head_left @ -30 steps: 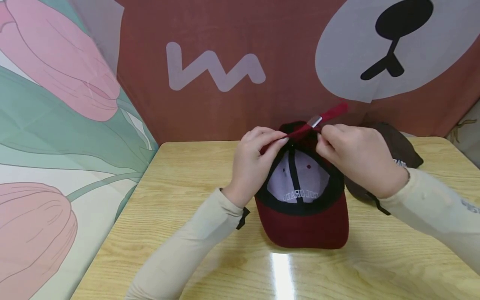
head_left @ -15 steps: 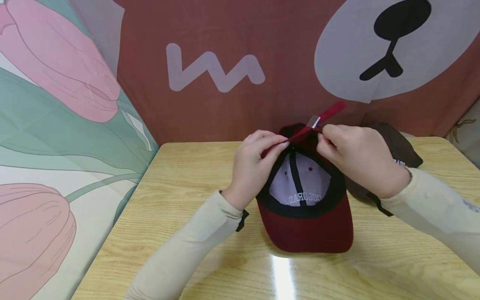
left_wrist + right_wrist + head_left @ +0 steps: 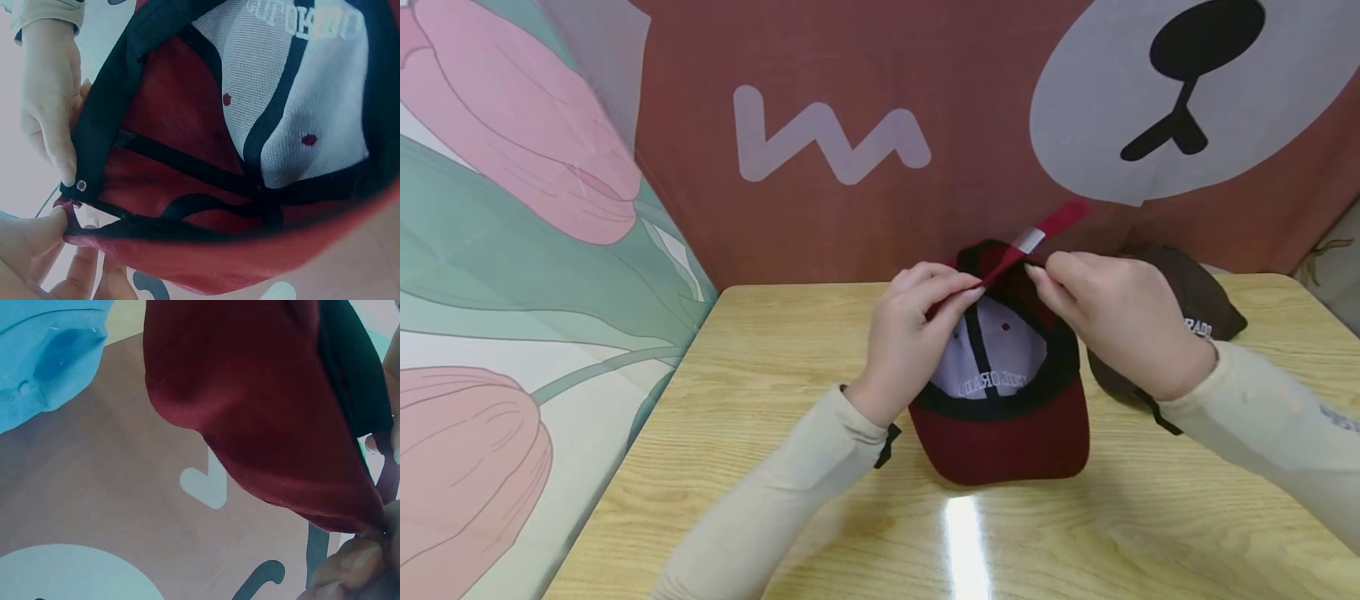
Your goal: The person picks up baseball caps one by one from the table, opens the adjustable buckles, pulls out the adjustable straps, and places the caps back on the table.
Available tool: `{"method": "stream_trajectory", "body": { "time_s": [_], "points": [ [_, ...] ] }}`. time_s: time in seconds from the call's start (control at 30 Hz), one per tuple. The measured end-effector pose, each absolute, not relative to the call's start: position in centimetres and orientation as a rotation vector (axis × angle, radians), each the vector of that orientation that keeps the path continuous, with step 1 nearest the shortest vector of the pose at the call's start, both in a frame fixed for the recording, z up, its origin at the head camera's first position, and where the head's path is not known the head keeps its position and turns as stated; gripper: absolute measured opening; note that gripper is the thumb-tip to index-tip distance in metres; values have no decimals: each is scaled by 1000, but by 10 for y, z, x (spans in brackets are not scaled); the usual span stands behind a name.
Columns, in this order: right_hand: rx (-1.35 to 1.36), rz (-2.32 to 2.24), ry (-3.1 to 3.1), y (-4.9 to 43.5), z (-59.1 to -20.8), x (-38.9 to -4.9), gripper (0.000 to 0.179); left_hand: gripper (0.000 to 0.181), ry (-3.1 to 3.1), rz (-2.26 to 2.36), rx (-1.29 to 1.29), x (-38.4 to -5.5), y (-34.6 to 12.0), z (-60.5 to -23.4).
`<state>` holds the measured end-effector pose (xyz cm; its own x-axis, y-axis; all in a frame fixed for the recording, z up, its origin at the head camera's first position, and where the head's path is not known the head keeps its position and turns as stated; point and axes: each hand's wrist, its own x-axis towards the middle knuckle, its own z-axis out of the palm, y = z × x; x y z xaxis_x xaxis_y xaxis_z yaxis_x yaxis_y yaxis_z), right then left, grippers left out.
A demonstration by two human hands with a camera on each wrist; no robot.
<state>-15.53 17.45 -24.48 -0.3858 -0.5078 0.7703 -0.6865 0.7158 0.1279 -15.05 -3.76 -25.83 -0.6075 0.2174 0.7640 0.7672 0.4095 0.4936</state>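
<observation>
Head view: pinching red cap at its twelve o'clock with left hand and right hand, perhaps twisting strap if tugged unevenly.

Your left hand pinches the edge of the dark red fabric cap; your right hand grips its black cloth band. White mesh lining shows inside.

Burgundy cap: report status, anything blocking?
Left hand and right hand pinching back of burgundy cap. Interior facing head camera, strap through buckle. Brown cap partly behind right hand, seemingly not obstructing.
</observation>
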Motion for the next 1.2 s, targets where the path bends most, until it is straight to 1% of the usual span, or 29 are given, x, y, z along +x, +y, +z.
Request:
{"method": "stream_trajectory", "body": {
  "time_s": [0.07,0.2,0.27,0.5,0.7,1.2],
  "points": [
    [893,272,-2077,174,-244,-155,51,11,-2067,-1164,-836,-150,-38,-259],
    [876,282,-2084,174,-243,-154,33,10,-2074,-1157,-849,-149,-39,-259],
    [872,281,-2088,174,-242,-154,28,10,-2070,-1153,-855,-149,-39,-259],
    [867,286,-2055,173,-243,-155,26,10,-2059,-1141,-870,-148,-39,-258],
    [867,290,-2003,173,-246,-157,29,10,-2070,-1149,-880,-146,-39,-259],
    [875,278,-2011,173,-245,-156,29,11,-2094,-1164,-863,-148,-41,-262]
  ]
}}
